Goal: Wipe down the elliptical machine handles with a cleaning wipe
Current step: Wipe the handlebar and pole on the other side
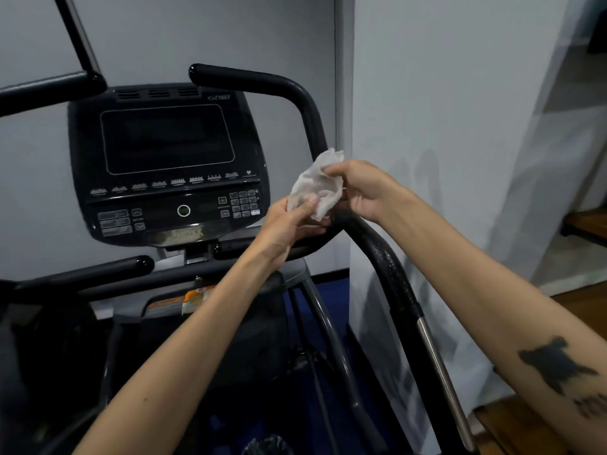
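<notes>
While the dark console with its blank screen and keypad (167,165) fills the left and middle of the view, with a short black handlebar stub (98,274) jutting below it and an orange-and-white wipe packet (184,302) lying on the frame beneath, the work itself sits to the right of it. The left hand (289,221) pinches the lower edge of the crumpled white cleaning wipe (317,188) between thumb and fingers; the right hand (361,192) pinches its upper right edge, so the wipe hangs stretched between the two. Just behind and below the wipe runs the curved black right handle (391,267), its long axis sweeping from the upper bend by the console down and toward the person, ending in a silver tube (440,372). Its black grip glistens, seemingly wet. The right hand is nearer the handle, apparently almost touching it, and nothing stands between. The left handle (49,87) lies well apart, across the console. A pale wall (443,110) stands right.
</notes>
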